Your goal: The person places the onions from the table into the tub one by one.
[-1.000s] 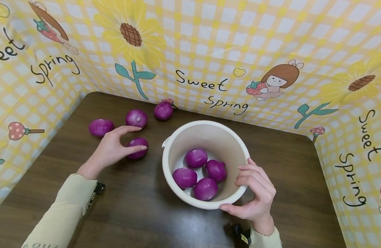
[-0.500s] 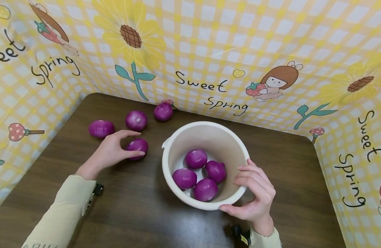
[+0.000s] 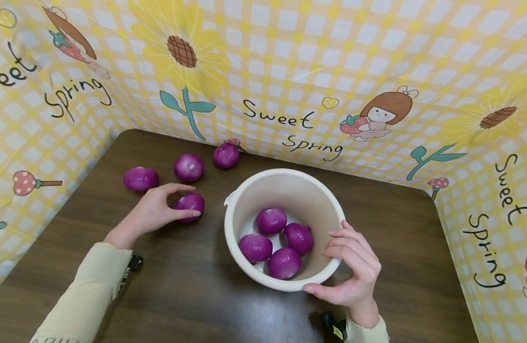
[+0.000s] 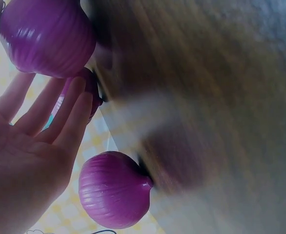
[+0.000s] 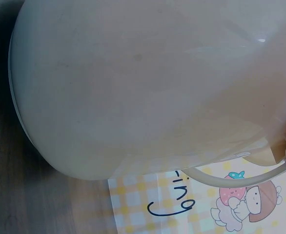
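My left hand (image 3: 149,213) holds a purple onion (image 3: 190,203) on the table, thumb on its near side and index finger on its far side. In the left wrist view that onion (image 4: 48,39) sits against the fingertips, the thumb barely showing at the corner. Thumb and fingers of my right hand (image 3: 357,267) grip the rim of a cream bucket (image 3: 230,228), fingertips inside the wall. Several purple onions (image 3: 284,263) lie on the bucket's bottom. The right wrist view is mostly filled by the bucket's outer wall (image 5: 133,87).
Three more onions lie on the table beyond my left hand: one at the left (image 3: 141,179), one in the middle (image 3: 188,167) and one by the back edge (image 3: 226,155). A patterned cloth (image 3: 280,71) encloses the dark wooden table (image 3: 182,295). The bucket's handle (image 5: 235,181) hangs outside.
My left hand has drawn slightly nearer, its index finger moving off the middle onion's side and closing around the near onion with the thumb. The right hand and bucket stay put.
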Action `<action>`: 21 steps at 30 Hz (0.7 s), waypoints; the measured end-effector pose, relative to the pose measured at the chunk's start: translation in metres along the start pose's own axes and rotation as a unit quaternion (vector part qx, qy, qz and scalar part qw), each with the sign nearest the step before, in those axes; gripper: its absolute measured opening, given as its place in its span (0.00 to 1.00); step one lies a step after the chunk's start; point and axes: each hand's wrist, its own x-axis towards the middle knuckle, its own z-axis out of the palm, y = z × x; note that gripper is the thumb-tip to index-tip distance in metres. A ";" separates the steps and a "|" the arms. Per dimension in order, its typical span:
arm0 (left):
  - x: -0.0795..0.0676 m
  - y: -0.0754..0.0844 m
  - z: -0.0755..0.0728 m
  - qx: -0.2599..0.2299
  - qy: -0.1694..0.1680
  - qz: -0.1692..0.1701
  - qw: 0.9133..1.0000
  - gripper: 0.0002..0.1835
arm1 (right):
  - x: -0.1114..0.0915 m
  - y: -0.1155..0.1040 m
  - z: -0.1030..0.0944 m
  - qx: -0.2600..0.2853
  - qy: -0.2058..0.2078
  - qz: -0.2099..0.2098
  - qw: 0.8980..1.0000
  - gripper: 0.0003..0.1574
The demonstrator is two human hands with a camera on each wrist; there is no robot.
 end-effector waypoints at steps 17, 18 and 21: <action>-0.001 -0.005 0.005 -0.006 -0.022 -0.015 1.000 0.40 | 0.001 -0.002 0.001 0.000 -0.003 -0.002 1.000 0.40; -0.001 -0.005 0.005 -0.006 -0.023 -0.016 1.000 0.40 | 0.001 -0.002 0.000 0.000 -0.003 -0.002 1.000 0.40; -0.001 -0.005 0.004 -0.006 -0.024 -0.016 1.000 0.40 | 0.000 -0.002 0.000 -0.002 -0.004 0.000 1.000 0.40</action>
